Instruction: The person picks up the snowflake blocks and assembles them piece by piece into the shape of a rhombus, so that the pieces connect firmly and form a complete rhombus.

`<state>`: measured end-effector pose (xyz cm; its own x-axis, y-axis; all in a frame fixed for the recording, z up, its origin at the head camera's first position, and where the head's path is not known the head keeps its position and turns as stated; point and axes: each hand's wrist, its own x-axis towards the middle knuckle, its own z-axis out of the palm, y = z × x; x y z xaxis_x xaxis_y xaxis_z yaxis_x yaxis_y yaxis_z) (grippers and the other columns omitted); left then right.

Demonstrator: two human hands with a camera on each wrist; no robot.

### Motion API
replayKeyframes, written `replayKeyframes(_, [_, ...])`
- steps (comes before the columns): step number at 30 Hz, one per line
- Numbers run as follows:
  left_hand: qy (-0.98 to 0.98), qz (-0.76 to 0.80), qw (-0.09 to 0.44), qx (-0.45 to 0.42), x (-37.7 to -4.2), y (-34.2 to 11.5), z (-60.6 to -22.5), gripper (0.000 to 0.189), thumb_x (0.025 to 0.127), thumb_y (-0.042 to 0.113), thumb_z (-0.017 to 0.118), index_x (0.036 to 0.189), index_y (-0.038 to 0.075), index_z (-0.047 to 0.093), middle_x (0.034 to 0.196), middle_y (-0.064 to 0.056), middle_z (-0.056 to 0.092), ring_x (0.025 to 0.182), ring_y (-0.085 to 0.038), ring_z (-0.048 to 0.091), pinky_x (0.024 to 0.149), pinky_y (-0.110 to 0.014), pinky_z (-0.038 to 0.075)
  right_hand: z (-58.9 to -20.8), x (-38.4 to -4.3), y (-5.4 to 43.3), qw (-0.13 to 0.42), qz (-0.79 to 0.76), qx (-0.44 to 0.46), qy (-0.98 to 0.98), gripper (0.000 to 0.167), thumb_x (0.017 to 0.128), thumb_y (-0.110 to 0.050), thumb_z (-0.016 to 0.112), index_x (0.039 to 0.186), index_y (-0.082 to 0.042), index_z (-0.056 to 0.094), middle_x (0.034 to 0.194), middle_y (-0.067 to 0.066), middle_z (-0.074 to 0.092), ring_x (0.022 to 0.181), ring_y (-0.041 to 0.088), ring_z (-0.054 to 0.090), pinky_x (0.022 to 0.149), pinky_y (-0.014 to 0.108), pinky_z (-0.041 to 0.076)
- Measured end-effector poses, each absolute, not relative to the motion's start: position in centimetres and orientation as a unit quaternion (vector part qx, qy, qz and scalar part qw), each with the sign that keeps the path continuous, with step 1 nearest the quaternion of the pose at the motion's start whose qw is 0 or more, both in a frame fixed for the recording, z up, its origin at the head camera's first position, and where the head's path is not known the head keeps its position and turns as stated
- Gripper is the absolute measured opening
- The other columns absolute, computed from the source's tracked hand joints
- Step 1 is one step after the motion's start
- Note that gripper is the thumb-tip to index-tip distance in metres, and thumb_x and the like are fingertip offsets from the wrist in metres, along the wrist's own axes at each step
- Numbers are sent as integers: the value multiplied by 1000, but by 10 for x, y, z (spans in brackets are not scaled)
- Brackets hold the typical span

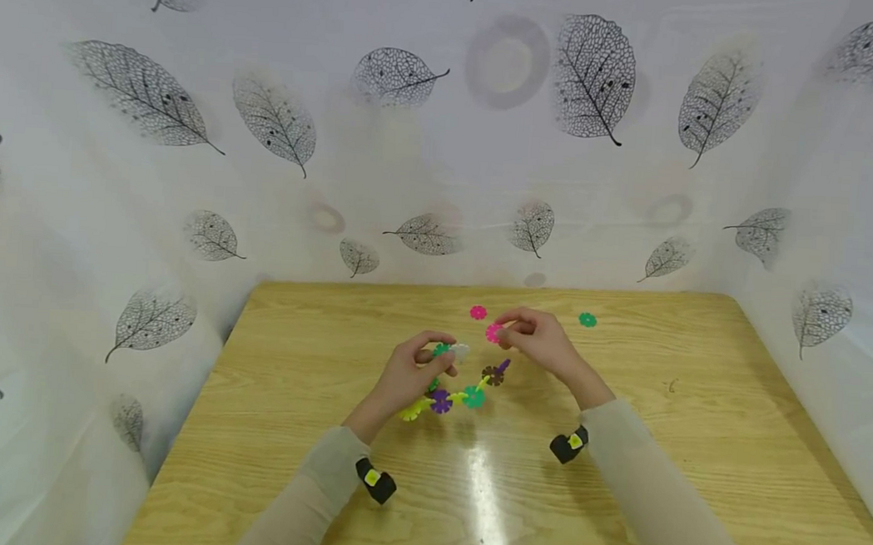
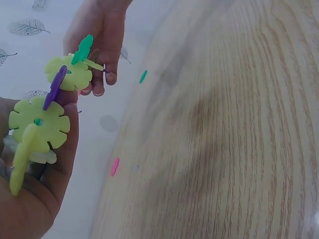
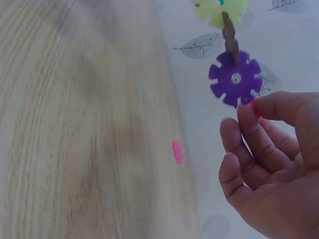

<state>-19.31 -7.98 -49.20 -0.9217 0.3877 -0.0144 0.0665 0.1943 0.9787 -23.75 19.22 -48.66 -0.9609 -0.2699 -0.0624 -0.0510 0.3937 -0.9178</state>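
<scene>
My left hand grips one end of a chain of notched plastic flower discs near a green disc and a whitish disc. The chain bows below that hand through a yellow disc, a purple disc, another green disc and a brown disc. At its far end is a purple disc, right at my right fingertips. Between thumb and fingers, my right hand pinches a pink flower disc, mostly covered by the fingers in the right wrist view.
Another pink disc lies toward the back of the wooden table. Right of it lies a loose green disc. A white leaf-patterned curtain rises behind the table and along both sides.
</scene>
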Motion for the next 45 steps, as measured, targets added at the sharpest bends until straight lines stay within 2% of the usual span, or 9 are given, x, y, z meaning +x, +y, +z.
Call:
replayKeyframes(6, [762, 617, 130, 146, -194, -80, -490, 31, 110, 23, 60, 137, 9, 62, 106, -35, 74, 44, -6, 32, 43, -18, 30, -474, -228, 185, 115, -553, -129, 815, 31, 101, -15, 67, 130, -4, 69, 106, 27, 76, 105, 49, 71, 89, 44, 60])
replayKeyframes(11, [762, 616, 128, 152, -194, -80, -489, 33, 110, 22, 60, 138, 6, 61, 106, -36, 73, 44, -6, 32, 43, -18, 30, -468, -223, 182, 119, -552, -157, 810, 32, 101, -15, 67, 130, -1, 70, 103, 25, 76, 103, 49, 72, 87, 48, 61])
replayKeyframes(15, [766, 612, 123, 153, -194, -80, -488, 31, 109, 22, 60, 137, 8, 62, 105, -34, 74, 43, -6, 31, 43, -18, 29, -464, -221, 179, 116, -539, -169, 817, 32, 101, -14, 67, 130, -1, 70, 102, 23, 76, 96, 39, 75, 83, 42, 61])
replayKeyframes(19, [765, 613, 122, 152, -193, -80, -488, 30, 109, 23, 61, 136, 11, 63, 105, -35, 74, 43, -6, 30, 43, -19, 29, -461, -220, 176, 118, -530, -173, 822, 31, 101, -13, 66, 130, -3, 70, 102, 22, 77, 90, 25, 76, 82, 42, 61])
replayKeyframes(21, [765, 614, 122, 152, -193, -80, -488, 29, 109, 22, 60, 136, 11, 63, 105, -36, 74, 43, -6, 31, 43, -19, 29, -460, -219, 175, 119, -530, -173, 822, 30, 101, -13, 66, 130, -4, 71, 102, 23, 77, 89, 23, 76, 82, 42, 61])
replayKeyframes(27, [768, 610, 118, 152, -193, -79, -488, 29, 109, 21, 60, 136, 11, 64, 105, -35, 74, 42, -6, 32, 43, -18, 30, -460, -219, 175, 118, -533, -179, 818, 30, 101, -13, 65, 129, -2, 70, 102, 23, 77, 90, 27, 77, 84, 44, 61])
replayKeyframes(37, [768, 611, 110, 158, -193, -78, -488, 29, 109, 20, 61, 136, 9, 64, 102, -31, 76, 42, -6, 32, 43, -18, 30, -457, -218, 173, 120, -539, -177, 815, 34, 101, -11, 64, 132, 3, 67, 97, 14, 79, 97, 43, 76, 82, 36, 62])
replayKeyframes(42, [767, 612, 108, 157, -193, -78, -488, 29, 109, 22, 61, 136, 12, 64, 98, -24, 78, 42, -6, 31, 42, -19, 30, -457, -218, 171, 122, -542, -170, 814, 30, 101, -10, 64, 129, 0, 69, 100, 18, 79, 100, 45, 75, 84, 36, 63])
replayKeyframes(45, [767, 612, 111, 155, -193, -79, -488, 29, 109, 22, 61, 136, 12, 64, 100, -27, 77, 42, -6, 30, 42, -19, 30, -457, -216, 169, 125, -546, -165, 811, 30, 100, -12, 65, 128, -2, 70, 102, 21, 79, 101, 46, 75, 85, 36, 64])
